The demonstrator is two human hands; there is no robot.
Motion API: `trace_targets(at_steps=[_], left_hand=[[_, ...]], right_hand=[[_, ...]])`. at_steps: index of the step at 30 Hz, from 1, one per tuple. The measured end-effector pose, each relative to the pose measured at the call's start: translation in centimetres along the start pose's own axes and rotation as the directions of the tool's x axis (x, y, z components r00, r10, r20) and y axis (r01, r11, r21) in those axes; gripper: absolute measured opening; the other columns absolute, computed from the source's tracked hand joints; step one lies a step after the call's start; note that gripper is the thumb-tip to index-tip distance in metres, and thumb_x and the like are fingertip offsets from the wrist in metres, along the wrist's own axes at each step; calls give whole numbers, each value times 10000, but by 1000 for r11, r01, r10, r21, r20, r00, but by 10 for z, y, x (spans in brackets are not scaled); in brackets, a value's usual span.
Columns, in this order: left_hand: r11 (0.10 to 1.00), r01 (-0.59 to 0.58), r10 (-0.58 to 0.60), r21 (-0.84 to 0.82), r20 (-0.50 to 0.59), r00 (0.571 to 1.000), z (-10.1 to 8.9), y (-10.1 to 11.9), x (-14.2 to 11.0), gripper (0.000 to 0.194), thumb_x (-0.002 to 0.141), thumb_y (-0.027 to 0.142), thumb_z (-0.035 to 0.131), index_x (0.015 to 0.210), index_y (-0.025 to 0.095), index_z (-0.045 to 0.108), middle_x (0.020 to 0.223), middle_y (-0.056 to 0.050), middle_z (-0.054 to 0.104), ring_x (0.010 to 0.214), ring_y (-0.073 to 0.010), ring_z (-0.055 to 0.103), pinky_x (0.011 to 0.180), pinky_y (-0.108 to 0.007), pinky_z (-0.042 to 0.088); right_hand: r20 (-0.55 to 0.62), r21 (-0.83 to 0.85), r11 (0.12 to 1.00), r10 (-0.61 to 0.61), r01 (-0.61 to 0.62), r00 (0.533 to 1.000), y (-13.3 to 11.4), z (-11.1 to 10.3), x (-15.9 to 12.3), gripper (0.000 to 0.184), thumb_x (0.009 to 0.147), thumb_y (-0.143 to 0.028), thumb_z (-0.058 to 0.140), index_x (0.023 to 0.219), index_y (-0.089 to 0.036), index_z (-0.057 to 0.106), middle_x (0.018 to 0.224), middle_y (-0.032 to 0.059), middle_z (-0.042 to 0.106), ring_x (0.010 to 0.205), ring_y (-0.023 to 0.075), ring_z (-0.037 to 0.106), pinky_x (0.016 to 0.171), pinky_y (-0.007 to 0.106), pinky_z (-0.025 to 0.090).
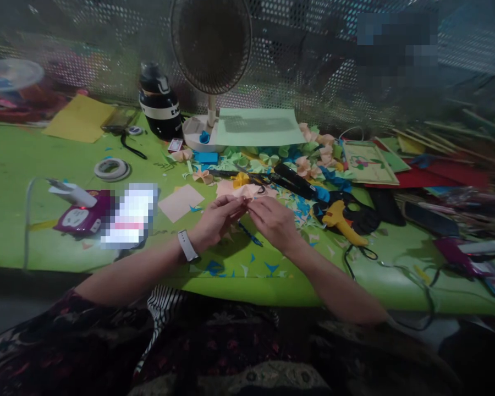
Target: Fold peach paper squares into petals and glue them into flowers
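My left hand (218, 219) and my right hand (277, 221) meet over the green table (226, 283), fingertips pinched together. What they pinch is small and mostly hidden by the fingers. Peach paper (226, 190) shows just beyond the fingertips; whether it is held or lies on the table I cannot tell. A yellow paper flower (241, 179) sits behind it. Below the hands lies a thin dark-blue stick-like thing (251, 234), partly covered. A pink paper square (181, 202) is left of my left hand. Blue paper scraps (272, 268) are scattered in front.
Folded paper flowers (307, 166) pile up behind, near a fan (211, 44) and a black bottle (160, 113). On the right lie a yellow-and-black glue gun (341, 220) with its cord and a phone (431, 219). Tape (112, 169) and a lit phone (130, 214) are left.
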State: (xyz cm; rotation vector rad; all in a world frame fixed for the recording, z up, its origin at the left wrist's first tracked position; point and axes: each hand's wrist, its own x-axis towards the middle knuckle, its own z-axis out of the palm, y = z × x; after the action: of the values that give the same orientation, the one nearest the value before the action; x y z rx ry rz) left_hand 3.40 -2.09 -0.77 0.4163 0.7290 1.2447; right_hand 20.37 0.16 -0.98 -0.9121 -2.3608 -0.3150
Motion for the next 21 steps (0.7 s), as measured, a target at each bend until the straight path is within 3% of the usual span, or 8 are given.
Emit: trace_targets(at_steps=[8,14,21], left_hand=[[994,41,-45,-103,-35,998,3,2,4,124,856,89,660,749,140,698,895,-51,768,894,-119,710,970,-282,505],[996,35,-37,-78,-33,999,-1,5,8,58,841,118,690,809,158,718,927,-47,768,928,-135,705,927,-279,517],[996,31,-33,-84,-22,999,-1,4,8,108,852,103,680,763,156,710,935,-49,765,920,-123,703,911,-237,521]], right_hand=[[-15,158,985,69,-66,997,4,6,1,213,957,-179,500,1109,-209,646,1067,111,725,1013,242,680,878,384,564],[-25,237,958,174,-163,984,4,4,1,158,954,-240,525,1081,-237,619,1035,101,708,1081,262,660,921,425,551],[32,329,920,214,-213,976,6,7,-2,183,975,-291,513,1099,-210,622,1040,104,721,938,230,698,812,370,574]])
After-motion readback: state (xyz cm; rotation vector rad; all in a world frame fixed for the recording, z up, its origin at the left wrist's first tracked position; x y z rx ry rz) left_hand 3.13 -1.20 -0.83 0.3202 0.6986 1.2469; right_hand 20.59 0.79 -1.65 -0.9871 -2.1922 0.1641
